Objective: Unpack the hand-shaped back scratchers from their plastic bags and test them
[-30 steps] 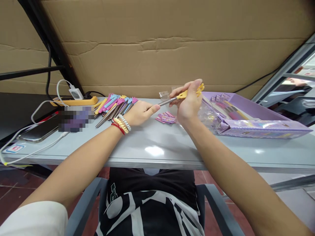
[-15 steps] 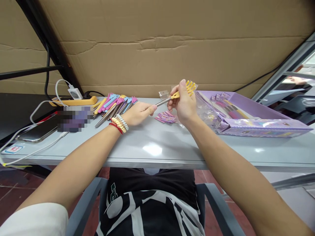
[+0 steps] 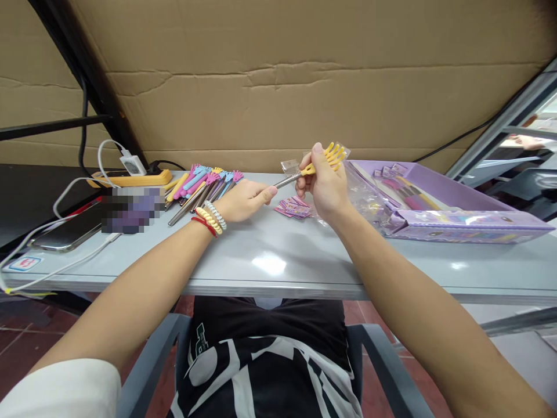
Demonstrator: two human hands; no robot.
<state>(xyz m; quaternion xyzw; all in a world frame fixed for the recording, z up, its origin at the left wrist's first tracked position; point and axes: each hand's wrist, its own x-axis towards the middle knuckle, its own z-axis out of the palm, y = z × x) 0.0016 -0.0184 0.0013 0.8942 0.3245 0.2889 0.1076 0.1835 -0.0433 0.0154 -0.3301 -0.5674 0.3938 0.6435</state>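
A yellow back scratcher [image 3: 308, 169] with a claw-like head and a silver metal shaft is held above the desk between both hands. My left hand [image 3: 245, 200] is closed on the lower end of its shaft; the handle is hidden behind the fingers. Thumb and fingers of my right hand [image 3: 324, 184] grip it just below the claw, whose prongs point up to the right. Clear plastic wrapping shows behind my right hand. Small purple-pink cards [image 3: 293, 207] lie on the desk between the hands. Left of my left hand is a pile of colourful back scratchers [image 3: 198, 187].
An open purple box [image 3: 470, 227] holding cards and more scratchers stands at the right, clear plastic bags [image 3: 368, 200] beside it. At the left lie a phone [image 3: 72, 231], a yellow power strip [image 3: 161, 178] and white cables. Cardboard [image 3: 278, 116] stands behind the desk.
Both hands keep hold of the back scratcher. My right hand and the yellow head have shifted very slightly left; the rest looks the same.
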